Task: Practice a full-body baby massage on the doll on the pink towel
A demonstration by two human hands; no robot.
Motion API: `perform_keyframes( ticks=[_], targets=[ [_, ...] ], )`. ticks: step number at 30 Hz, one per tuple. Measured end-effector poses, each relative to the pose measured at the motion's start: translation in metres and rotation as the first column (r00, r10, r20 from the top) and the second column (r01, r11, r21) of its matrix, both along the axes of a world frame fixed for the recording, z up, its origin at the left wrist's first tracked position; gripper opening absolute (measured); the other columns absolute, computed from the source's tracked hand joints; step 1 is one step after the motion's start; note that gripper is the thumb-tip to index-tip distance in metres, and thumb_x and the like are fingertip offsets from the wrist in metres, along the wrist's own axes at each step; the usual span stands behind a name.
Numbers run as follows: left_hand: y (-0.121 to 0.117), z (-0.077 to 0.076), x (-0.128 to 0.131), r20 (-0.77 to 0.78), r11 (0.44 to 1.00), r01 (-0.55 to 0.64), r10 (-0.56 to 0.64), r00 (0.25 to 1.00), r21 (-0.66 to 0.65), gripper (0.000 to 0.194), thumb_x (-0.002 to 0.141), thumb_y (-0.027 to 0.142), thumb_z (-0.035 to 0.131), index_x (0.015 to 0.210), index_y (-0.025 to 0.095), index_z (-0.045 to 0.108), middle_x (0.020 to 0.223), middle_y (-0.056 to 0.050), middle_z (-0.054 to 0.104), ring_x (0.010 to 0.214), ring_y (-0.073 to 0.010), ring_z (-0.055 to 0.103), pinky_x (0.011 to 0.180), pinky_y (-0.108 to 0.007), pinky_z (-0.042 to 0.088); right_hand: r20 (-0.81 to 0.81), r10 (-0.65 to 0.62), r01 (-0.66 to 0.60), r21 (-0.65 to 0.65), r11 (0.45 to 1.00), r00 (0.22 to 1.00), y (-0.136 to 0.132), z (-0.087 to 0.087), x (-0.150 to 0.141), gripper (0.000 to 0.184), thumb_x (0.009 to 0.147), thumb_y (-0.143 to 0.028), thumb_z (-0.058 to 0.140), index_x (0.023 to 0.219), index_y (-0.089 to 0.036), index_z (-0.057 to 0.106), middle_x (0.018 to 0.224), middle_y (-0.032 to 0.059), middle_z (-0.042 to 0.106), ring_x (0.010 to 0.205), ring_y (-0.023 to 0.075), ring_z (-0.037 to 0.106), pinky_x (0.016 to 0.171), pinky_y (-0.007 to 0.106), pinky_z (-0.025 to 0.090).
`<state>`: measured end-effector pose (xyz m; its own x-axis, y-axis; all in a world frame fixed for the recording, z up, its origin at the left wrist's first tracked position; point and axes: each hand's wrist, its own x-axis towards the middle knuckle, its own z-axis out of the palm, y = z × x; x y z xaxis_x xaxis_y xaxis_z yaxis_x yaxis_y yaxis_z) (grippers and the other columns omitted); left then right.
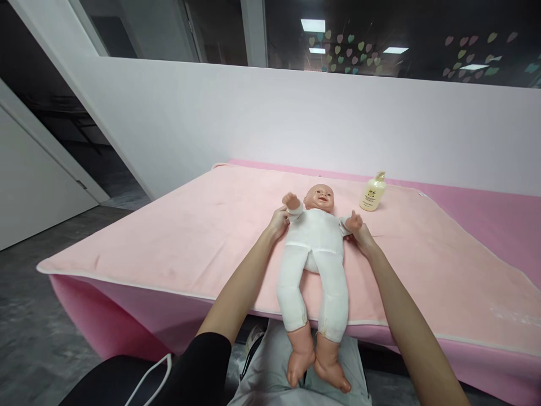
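A baby doll [316, 231] with a white cloth body lies on its back on the pink mat [169, 237]. Its head points to the wall, and its bare feet hang over the near edge above my lap. My left hand [279, 221] is closed around the doll's arm on the left side, by the white sleeve. On the right side, my right hand [362, 238] grips the doll's other arm near the wrist. Both doll arms are bent up and outward. Parts of my fingers are hidden behind the doll's arms.
A pump bottle [372, 193] of pale yellow liquid stands on the mat, right of the doll's head. Behind the table rises a white wall [296, 118] with dark glass above. A pink cloth [486, 217] shows under the mat. At far left is a door [38, 175].
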<state>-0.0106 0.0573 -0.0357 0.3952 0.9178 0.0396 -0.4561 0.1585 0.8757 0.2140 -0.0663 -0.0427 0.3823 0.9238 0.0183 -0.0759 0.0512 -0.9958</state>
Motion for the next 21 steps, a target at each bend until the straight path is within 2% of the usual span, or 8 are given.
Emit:
perform_keyframes(
  ticks=[2,5,9,12,18,21],
  targets=[
    [0.003,-0.003,0.001,0.012,1.000,-0.016,0.015,1.000,0.018,0.025,0.051,0.012,0.062,0.076,0.014,0.063,0.074,-0.001,0.065,0.068,-0.0139,0.058,0.064,-0.024,0.043,0.046,-0.065,0.067,-0.043,0.997,0.997,0.003,-0.002,-0.002,0.033,0.057,-0.041,0.073,0.062,-0.015,0.053,0.045,-0.0017,0.051,0.034,0.0080,0.041,0.033,0.022,0.033],
    [0.006,-0.007,0.004,-0.022,0.999,-0.039,0.040,0.999,0.023,0.026,0.056,0.020,0.066,0.082,0.015,0.063,0.075,-0.001,0.065,0.069,-0.0140,0.059,0.065,-0.025,0.043,0.117,-0.117,0.125,-0.068,0.990,0.986,0.007,-0.004,-0.004,0.032,0.062,-0.042,0.070,0.061,-0.015,0.052,0.044,-0.0012,0.051,0.030,0.0084,0.039,0.030,0.022,0.030],
    [0.007,-0.011,0.006,-0.153,0.998,-0.063,0.062,0.986,0.000,0.035,0.060,0.038,0.071,0.081,0.011,0.064,0.071,-0.006,0.065,0.065,-0.0171,0.060,0.067,-0.030,0.044,0.126,-0.128,0.139,-0.081,0.987,0.984,0.007,-0.002,-0.006,0.032,0.069,-0.044,0.065,0.065,-0.015,0.054,0.042,-0.0020,0.049,0.029,0.0077,0.038,0.029,0.021,0.028],
    [0.007,-0.012,0.006,-0.208,0.996,-0.082,0.077,0.975,-0.019,0.042,0.059,0.045,0.070,0.080,0.009,0.064,0.070,-0.008,0.066,0.065,-0.0195,0.061,0.067,-0.032,0.044,0.118,-0.136,0.146,-0.076,0.986,0.984,0.006,-0.001,-0.006,0.033,0.069,-0.045,0.064,0.066,-0.014,0.054,0.041,-0.0027,0.048,0.028,0.0074,0.037,0.029,0.021,0.028],
    [0.007,-0.013,0.007,-0.201,0.995,-0.098,0.097,0.975,0.006,0.040,0.058,0.044,0.072,0.078,0.010,0.064,0.069,-0.006,0.065,0.065,-0.0191,0.060,0.067,-0.032,0.045,0.123,-0.141,0.150,-0.062,0.987,0.982,0.007,-0.005,-0.006,0.035,0.067,-0.046,0.066,0.062,-0.015,0.052,0.041,-0.0020,0.048,0.029,0.0076,0.038,0.029,0.021,0.029],
    [0.007,-0.012,0.005,-0.132,0.998,-0.052,0.047,0.990,-0.036,0.036,0.058,0.038,0.074,0.078,0.011,0.062,0.069,-0.006,0.065,0.065,-0.0181,0.060,0.067,-0.031,0.045,0.098,-0.131,0.138,-0.065,0.988,0.987,0.007,-0.005,-0.003,0.034,0.064,-0.045,0.069,0.062,-0.014,0.053,0.042,-0.0018,0.049,0.030,0.0078,0.038,0.030,0.021,0.029]
  ],
)
